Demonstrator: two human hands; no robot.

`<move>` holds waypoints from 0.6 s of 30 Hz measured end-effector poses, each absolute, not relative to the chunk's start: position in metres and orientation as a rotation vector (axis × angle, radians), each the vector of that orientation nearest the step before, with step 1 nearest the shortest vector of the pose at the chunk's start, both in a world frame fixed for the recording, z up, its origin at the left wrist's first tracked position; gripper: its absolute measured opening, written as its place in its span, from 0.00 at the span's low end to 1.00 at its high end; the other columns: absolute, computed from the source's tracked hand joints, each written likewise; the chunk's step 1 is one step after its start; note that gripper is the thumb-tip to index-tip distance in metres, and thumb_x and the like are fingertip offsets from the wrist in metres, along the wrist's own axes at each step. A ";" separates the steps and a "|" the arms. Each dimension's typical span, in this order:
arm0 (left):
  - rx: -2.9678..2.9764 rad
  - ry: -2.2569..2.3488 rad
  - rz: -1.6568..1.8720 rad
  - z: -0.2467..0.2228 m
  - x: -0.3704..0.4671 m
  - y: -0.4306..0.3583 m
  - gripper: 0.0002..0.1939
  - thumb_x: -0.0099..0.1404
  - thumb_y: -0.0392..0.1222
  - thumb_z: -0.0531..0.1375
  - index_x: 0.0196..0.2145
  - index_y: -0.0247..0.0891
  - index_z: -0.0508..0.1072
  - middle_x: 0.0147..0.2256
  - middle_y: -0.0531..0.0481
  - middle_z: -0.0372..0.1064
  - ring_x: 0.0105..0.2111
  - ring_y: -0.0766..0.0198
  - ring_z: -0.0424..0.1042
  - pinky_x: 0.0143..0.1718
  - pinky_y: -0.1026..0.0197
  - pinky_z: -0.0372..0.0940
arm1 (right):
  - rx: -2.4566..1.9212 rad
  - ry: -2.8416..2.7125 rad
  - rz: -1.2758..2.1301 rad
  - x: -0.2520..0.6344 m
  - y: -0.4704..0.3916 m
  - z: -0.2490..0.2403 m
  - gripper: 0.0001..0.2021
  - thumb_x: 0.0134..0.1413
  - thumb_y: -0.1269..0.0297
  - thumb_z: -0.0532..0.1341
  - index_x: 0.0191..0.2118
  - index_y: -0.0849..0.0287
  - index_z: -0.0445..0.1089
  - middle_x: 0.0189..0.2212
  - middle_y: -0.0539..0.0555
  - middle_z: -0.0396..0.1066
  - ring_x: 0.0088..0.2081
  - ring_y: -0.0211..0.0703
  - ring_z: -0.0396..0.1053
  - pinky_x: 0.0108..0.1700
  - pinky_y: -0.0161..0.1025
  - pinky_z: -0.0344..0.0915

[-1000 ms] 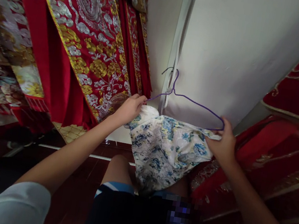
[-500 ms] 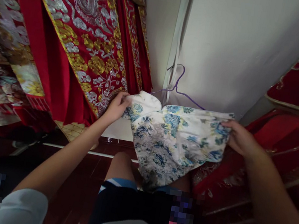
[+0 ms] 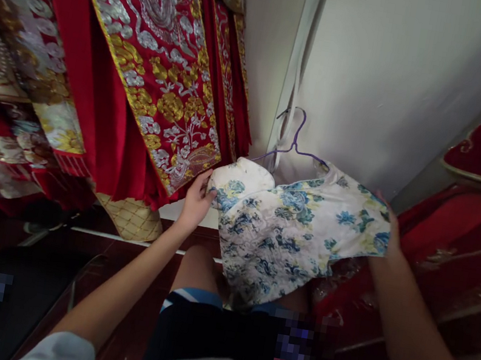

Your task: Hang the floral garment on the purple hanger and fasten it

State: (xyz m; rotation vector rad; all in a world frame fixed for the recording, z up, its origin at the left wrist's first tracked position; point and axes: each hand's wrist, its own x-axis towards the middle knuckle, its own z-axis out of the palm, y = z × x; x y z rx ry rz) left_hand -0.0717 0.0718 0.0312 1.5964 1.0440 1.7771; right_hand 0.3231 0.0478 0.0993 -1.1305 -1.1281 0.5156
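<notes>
In the head view, your left hand [image 3: 198,200] pinches one sleeve of the floral garment [image 3: 291,231], which hangs on the purple hanger [image 3: 295,146] before your legs; the garment covers the hanger's lower part, and your right hand [image 3: 391,233] is partly behind the other sleeve, so you cannot tell its grip. Red embroidered cloth [image 3: 168,88] borders your left hand closely, while bare white wall [image 3: 375,92] lies open above the garment.

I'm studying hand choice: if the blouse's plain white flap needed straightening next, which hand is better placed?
Probably the left hand: it holds the floral blouse close beside the white flap. The right hand is at the far sleeve, partly hidden behind it.
</notes>
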 end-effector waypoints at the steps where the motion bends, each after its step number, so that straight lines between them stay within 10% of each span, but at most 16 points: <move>1: 1.615 1.039 1.780 0.030 -0.069 0.068 0.33 0.58 0.46 0.66 0.59 0.36 0.65 0.57 0.35 0.68 0.57 0.48 0.70 0.60 0.44 0.63 | -1.123 -1.116 0.625 0.327 0.042 0.101 0.31 0.63 0.42 0.54 0.29 0.68 0.76 0.42 0.65 0.77 0.44 0.46 0.76 0.39 0.40 0.67; 6: 1.628 1.122 1.872 0.026 -0.057 0.058 0.32 0.63 0.48 0.64 0.63 0.38 0.63 0.63 0.35 0.60 0.64 0.47 0.61 0.66 0.42 0.54 | -1.029 -0.925 0.899 0.344 0.021 0.121 0.27 0.58 0.41 0.59 0.29 0.64 0.76 0.43 0.67 0.77 0.40 0.48 0.77 0.34 0.43 0.68; 12: 1.715 1.116 1.849 0.050 -0.053 0.052 0.37 0.66 0.53 0.61 0.68 0.45 0.55 0.69 0.40 0.49 0.68 0.47 0.52 0.69 0.42 0.48 | -1.095 -0.713 0.862 0.322 0.003 0.161 0.09 0.36 0.73 0.70 0.31 0.62 0.78 0.26 0.54 0.76 0.25 0.41 0.73 0.28 0.37 0.69; 18: 2.086 1.112 1.582 0.090 -0.043 0.034 0.45 0.65 0.57 0.61 0.71 0.51 0.41 0.72 0.40 0.37 0.68 0.43 0.50 0.65 0.38 0.52 | -0.951 -0.549 0.697 0.285 -0.008 0.167 0.05 0.33 0.71 0.68 0.23 0.62 0.74 0.19 0.49 0.70 0.21 0.34 0.67 0.22 0.30 0.63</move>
